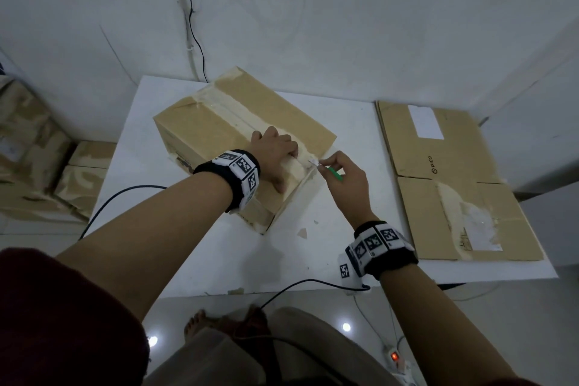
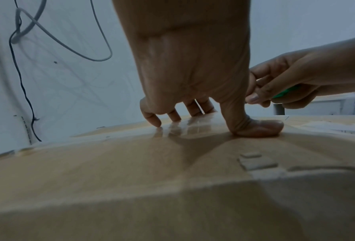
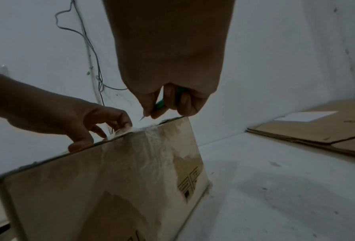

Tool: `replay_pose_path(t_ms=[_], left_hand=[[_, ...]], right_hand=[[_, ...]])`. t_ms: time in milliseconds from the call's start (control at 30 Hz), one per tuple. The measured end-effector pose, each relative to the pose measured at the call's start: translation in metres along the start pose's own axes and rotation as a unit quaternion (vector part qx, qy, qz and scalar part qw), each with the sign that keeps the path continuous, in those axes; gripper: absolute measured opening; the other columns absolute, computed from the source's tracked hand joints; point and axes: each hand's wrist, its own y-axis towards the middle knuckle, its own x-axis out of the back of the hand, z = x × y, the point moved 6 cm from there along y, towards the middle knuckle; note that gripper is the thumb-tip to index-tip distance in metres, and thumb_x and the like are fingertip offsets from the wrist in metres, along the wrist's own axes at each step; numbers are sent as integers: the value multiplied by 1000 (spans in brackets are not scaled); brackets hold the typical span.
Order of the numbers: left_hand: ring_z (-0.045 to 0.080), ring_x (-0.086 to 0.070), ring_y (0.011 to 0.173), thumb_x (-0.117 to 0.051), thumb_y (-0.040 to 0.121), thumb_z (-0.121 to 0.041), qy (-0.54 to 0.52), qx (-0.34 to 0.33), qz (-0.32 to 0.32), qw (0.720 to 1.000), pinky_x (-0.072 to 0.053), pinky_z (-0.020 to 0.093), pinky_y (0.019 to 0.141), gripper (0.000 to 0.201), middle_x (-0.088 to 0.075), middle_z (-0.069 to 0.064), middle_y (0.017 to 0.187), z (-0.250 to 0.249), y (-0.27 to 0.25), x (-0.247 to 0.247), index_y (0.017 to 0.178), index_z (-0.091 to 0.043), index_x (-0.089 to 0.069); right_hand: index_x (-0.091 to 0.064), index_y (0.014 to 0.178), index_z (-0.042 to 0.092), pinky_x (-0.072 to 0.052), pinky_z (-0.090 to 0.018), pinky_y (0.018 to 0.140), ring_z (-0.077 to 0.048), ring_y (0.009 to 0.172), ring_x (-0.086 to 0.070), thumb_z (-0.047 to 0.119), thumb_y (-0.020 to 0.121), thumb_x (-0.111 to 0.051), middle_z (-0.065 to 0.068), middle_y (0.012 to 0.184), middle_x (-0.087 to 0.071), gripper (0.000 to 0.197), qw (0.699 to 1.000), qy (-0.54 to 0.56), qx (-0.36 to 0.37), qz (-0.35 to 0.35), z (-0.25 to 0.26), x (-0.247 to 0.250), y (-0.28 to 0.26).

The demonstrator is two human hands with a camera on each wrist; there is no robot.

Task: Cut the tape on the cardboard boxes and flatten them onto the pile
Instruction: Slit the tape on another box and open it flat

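A taped cardboard box [image 1: 219,122] stands closed on the white table [image 1: 344,135], with a strip of clear tape [image 1: 238,116] along its top seam. My left hand [image 1: 275,153] presses down on the box top [image 2: 110,163] near its front edge, fingertips and thumb [image 2: 261,128] on the cardboard. My right hand [image 1: 344,175] grips a green-handled cutter [image 1: 332,173], its small blade [image 1: 313,162] at the front end of the seam. The right wrist view shows the cutter [image 3: 160,104] held just above the box's upper edge [image 3: 162,124]. A pile of flattened boxes [image 1: 451,178] lies to the right.
More taped boxes [image 1: 34,153] are stacked on the floor at the left. Cables [image 1: 194,28] hang on the white wall behind the table. A black cord [image 1: 119,197] trails over the table's left edge. A power strip [image 1: 395,357] lies on the floor by my feet.
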Motion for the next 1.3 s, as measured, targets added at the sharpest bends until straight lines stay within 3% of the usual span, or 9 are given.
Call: replay_pose_path(t_ms=[200, 367, 500, 700, 800, 933, 1067, 1167, 1300], left_hand=[[22, -31, 114, -82, 56, -42, 4, 9, -7, 1000, -27, 37, 88, 76, -45, -10, 120, 0, -3, 0, 123, -31, -47], [21, -31, 115, -83, 55, -43, 3, 13, -10, 1000, -28, 38, 90, 78, -45, -11, 120, -1, -5, -1, 123, -32, -47], [21, -31, 116, -83, 55, -42, 7, 15, -13, 1000, -29, 37, 91, 79, -44, -11, 121, -1, -4, 1, 123, -32, -46], [23, -31, 118, -83, 54, -43, 9, 14, -21, 1000, -30, 37, 92, 81, -43, -11, 120, -5, -4, 6, 124, -31, -43], [23, -32, 118, -83, 59, -37, 7, -5, -5, 1000, -32, 39, 94, 75, -43, -9, 121, -4, -6, 11, 123, -28, -45], [23, -34, 119, -84, 62, -32, 58, -26, 28, 998, -34, 44, 99, 73, -45, -5, 121, -6, -8, 16, 123, -23, -45], [24, -36, 116, -85, 63, -33, 121, -61, 41, 990, -38, 40, 93, 72, -46, -2, 120, -12, -11, 17, 122, -21, -45], [22, -37, 117, -82, 66, -40, 197, -95, 18, 976, -34, 33, 90, 71, -44, 0, 126, -8, -15, 21, 124, -22, -46], [22, -34, 120, -75, 69, -55, 194, -60, -3, 979, -33, 32, 92, 69, -38, 1, 131, 18, -22, 24, 127, -30, -48]], right_hand=[[-61, 83, 25, -41, -29, 63, -15, 74, -57, 33, 88, -68, 8, 81, -62, 12, 998, -30, -24, 53, -9, -15, 4], [-66, 78, 24, -47, -31, 77, -16, 80, -64, 26, 85, -73, 12, 73, -62, 9, 993, 42, -56, 93, -17, -14, 8], [-69, 81, 11, -47, -18, 77, -14, 72, -61, 12, 85, -73, 2, 72, -65, 6, 987, 121, -70, 81, -13, -15, 2], [-67, 80, 4, -54, -36, 75, -11, 72, -63, 6, 84, -74, -15, 81, -68, 8, 976, 164, -78, 122, -16, -36, -21], [-66, 87, 12, -48, -27, 65, -10, 76, -65, 17, 88, -72, 0, 79, -67, 8, 981, 160, -97, 42, -26, -22, -22], [-61, 97, 17, -49, -28, 77, -10, 88, -62, 30, 94, -66, 5, 92, -64, 15, 979, 175, -72, -76, -22, 6, -8], [-57, 102, 20, -43, -19, 72, 3, 79, -55, 27, 98, -59, 10, 105, -65, 9, 988, 153, -6, -26, 0, -2, 11], [-55, 102, 22, -49, -31, 76, 3, 100, -61, 30, 98, -59, 17, 105, -65, 10, 989, 148, -12, 15, 0, -16, 13], [-50, 95, 29, -49, -35, 66, -4, 101, -65, 42, 96, -59, 23, 108, -67, 15, 989, 131, -58, 29, -9, -29, 2]])
